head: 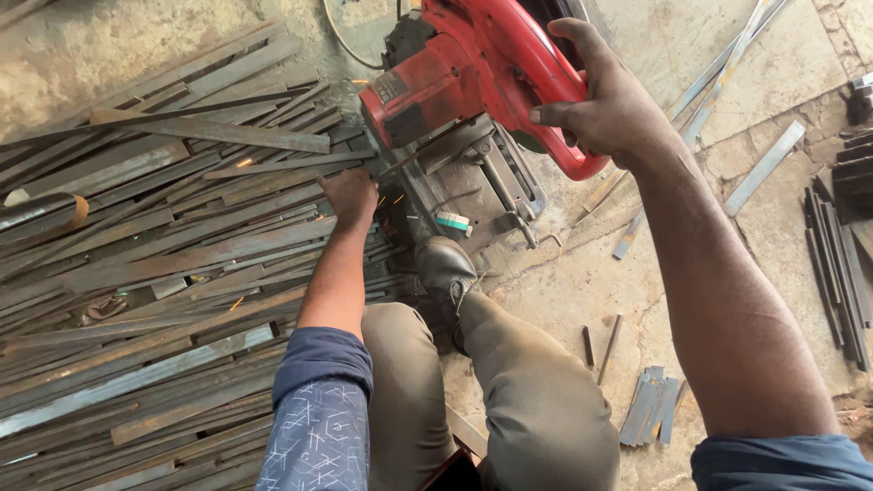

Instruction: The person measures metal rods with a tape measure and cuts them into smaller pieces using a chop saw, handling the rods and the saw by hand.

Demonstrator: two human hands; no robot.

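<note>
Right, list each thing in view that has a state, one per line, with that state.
Red chop saw: head lowered toward the base, sparks flying beside it.
Right hand: closed around the saw's handle.
Left hand: pressed flat on the metal strips by the saw.
Long metal strips: lying flat in a loose heap on the floor.
Short cut pieces: stacked on the floor, apart from the saw.
Shoe: planted at the saw's base.

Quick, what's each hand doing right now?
Left hand: pressed down on flat metal strips beside the saw.
Right hand: closed around the red chop saw's handle.
</note>
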